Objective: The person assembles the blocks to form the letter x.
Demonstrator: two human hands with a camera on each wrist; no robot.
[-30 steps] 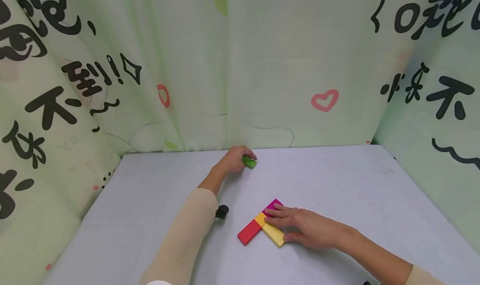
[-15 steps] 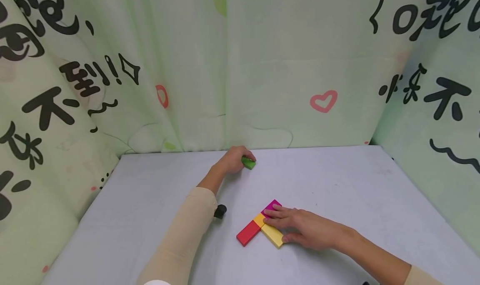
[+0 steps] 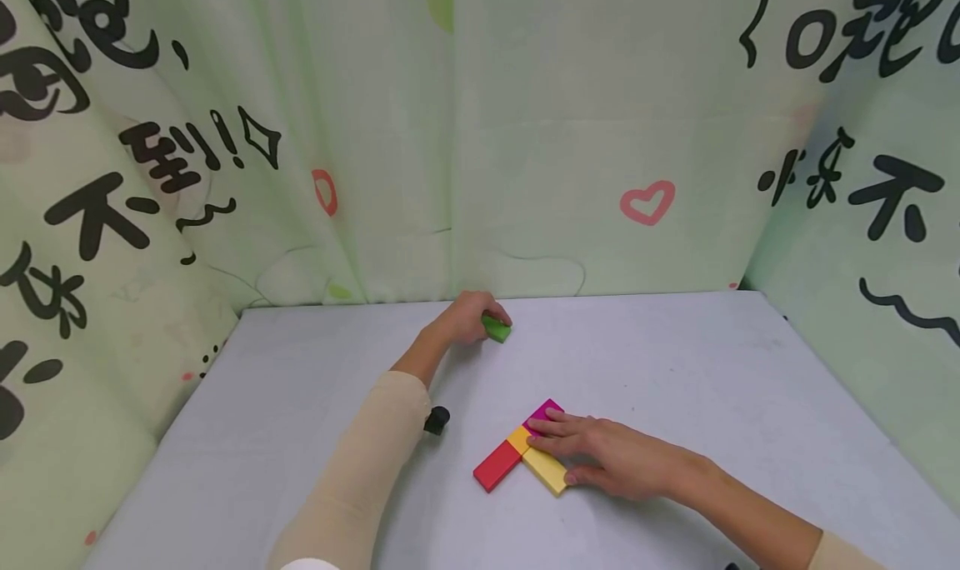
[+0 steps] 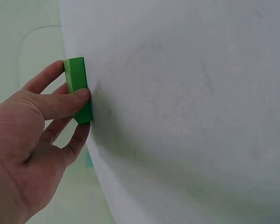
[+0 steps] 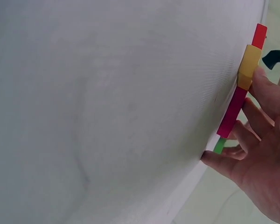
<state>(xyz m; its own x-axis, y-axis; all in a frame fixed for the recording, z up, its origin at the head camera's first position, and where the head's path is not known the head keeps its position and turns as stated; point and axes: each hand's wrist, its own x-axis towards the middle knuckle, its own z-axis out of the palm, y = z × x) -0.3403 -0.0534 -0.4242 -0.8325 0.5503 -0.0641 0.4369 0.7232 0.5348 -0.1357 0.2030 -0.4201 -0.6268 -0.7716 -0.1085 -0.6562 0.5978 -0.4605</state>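
Observation:
Near the table's far edge, my left hand [image 3: 468, 316] pinches a green block [image 4: 78, 88] between thumb and fingers. The block is held on the table surface or close over it. Closer to me, a red block [image 3: 496, 467], a small orange block [image 3: 519, 438] and a magenta block [image 3: 542, 417] lie end to end in a slanted row. A yellow block [image 3: 545, 471] branches off at the orange one, toward the right. My right hand [image 3: 626, 457] rests over them with extended fingers, fingertips on the magenta and orange blocks, thumb at the yellow block's outer end.
A white-covered table [image 3: 712, 370] spreads under both hands. Behind it and on both sides hangs a pale green curtain [image 3: 540, 162] with black lettering and pink hearts. A small black device [image 3: 437, 420] sits at my left wrist.
The left hand stays at the far edge with the green block, which has shifted very slightly toward me. The right hand and the blocks under it have kept their places.

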